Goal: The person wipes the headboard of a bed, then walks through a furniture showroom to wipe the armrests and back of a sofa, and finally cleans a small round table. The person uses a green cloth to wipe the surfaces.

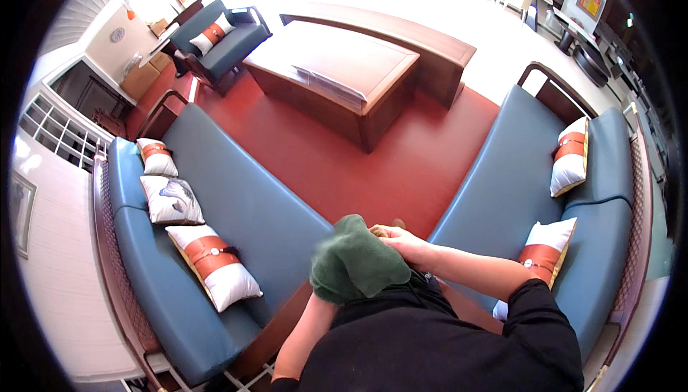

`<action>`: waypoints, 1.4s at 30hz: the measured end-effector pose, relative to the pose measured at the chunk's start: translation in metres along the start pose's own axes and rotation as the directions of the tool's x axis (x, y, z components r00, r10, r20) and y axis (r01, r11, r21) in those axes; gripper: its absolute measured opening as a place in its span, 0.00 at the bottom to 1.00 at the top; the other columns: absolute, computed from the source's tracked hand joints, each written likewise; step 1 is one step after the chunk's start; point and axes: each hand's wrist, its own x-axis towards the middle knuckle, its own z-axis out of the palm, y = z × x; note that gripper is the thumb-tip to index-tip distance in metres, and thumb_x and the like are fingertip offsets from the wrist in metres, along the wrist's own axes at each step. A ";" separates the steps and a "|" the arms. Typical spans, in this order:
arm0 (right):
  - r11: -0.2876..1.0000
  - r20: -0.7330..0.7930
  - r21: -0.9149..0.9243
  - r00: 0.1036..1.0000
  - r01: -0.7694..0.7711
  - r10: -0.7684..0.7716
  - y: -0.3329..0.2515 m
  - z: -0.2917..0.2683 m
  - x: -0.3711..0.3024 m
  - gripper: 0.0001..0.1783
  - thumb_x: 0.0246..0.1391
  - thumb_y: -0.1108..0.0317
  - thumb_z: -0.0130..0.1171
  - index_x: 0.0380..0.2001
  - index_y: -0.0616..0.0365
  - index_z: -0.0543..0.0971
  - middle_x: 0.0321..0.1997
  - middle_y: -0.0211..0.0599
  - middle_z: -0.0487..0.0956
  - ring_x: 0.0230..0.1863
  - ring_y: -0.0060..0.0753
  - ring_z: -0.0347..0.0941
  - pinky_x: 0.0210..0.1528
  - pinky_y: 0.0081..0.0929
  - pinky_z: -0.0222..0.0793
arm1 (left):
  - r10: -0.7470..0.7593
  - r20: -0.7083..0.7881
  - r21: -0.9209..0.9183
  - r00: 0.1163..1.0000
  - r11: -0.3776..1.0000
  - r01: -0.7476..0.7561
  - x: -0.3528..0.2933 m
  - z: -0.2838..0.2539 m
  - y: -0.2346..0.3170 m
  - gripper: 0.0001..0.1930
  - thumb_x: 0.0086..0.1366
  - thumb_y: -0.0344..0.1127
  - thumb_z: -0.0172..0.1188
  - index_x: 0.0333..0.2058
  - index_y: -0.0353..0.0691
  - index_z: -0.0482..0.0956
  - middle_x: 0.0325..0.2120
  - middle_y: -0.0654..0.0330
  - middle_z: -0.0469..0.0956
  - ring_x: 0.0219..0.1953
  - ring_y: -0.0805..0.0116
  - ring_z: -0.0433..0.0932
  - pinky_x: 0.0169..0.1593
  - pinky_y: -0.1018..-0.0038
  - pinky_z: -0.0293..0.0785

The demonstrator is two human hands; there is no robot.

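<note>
A dark green cloth (pixel 358 263) is bunched up in front of my waist. My left forearm (pixel 304 335) comes up from below and runs in under it. The cloth hides my left hand, so its fingers do not show. At the cloth's right edge is my right hand (pixel 408 246), its fingers bent and pinching the fabric. What the cloth may cover cannot be made out.
Blue couches stand on my left (pixel 222 198) and right (pixel 494 177), with white and orange cushions (pixel 215 266). Ahead, a wooden coffee table (pixel 337 55) bears a clear flat sheet. Behind it runs a long bench (pixel 401 34). A blue armchair (pixel 233 44) stands far left.
</note>
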 end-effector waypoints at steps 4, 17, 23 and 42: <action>0.995 -0.047 0.095 0.999 -0.011 0.016 -0.039 -0.040 0.024 0.15 0.61 0.63 0.57 0.48 0.59 0.75 0.41 0.25 0.78 0.41 0.18 0.73 0.45 0.22 0.71 | 0.160 0.156 0.884 0.975 0.419 -0.210 0.055 -0.012 -0.005 0.10 0.60 0.35 0.62 0.40 0.42 0.75 0.33 0.66 0.76 0.35 0.75 0.75 0.39 0.78 0.73; 0.992 -0.553 -0.052 0.825 0.111 -0.121 -0.208 -0.210 0.044 0.14 0.61 0.59 0.56 0.45 0.56 0.75 0.38 0.26 0.77 0.38 0.18 0.71 0.39 0.22 0.69 | -0.142 0.107 0.215 0.984 0.970 0.116 0.347 0.014 -0.063 0.20 0.49 0.28 0.69 0.43 0.38 0.75 0.36 0.58 0.75 0.39 0.61 0.76 0.42 0.71 0.73; 0.972 -0.668 0.059 0.733 0.226 -0.129 -0.247 -0.285 0.032 0.13 0.64 0.61 0.50 0.45 0.57 0.74 0.42 0.28 0.77 0.44 0.21 0.72 0.48 0.26 0.69 | 0.171 0.584 0.653 0.794 0.482 -0.584 0.443 0.055 -0.079 0.23 0.51 0.33 0.68 0.47 0.40 0.75 0.42 0.55 0.76 0.46 0.56 0.75 0.48 0.66 0.72; 0.740 -0.868 0.240 0.481 0.628 -0.126 -0.471 -0.564 0.063 0.27 0.69 0.49 0.31 0.48 0.60 0.72 0.48 0.37 0.77 0.48 0.32 0.75 0.54 0.32 0.70 | 0.028 0.974 0.220 0.225 0.112 -0.969 0.874 0.207 -0.109 0.10 0.50 0.40 0.63 0.33 0.49 0.78 0.25 0.68 0.75 0.27 0.64 0.75 0.34 0.66 0.69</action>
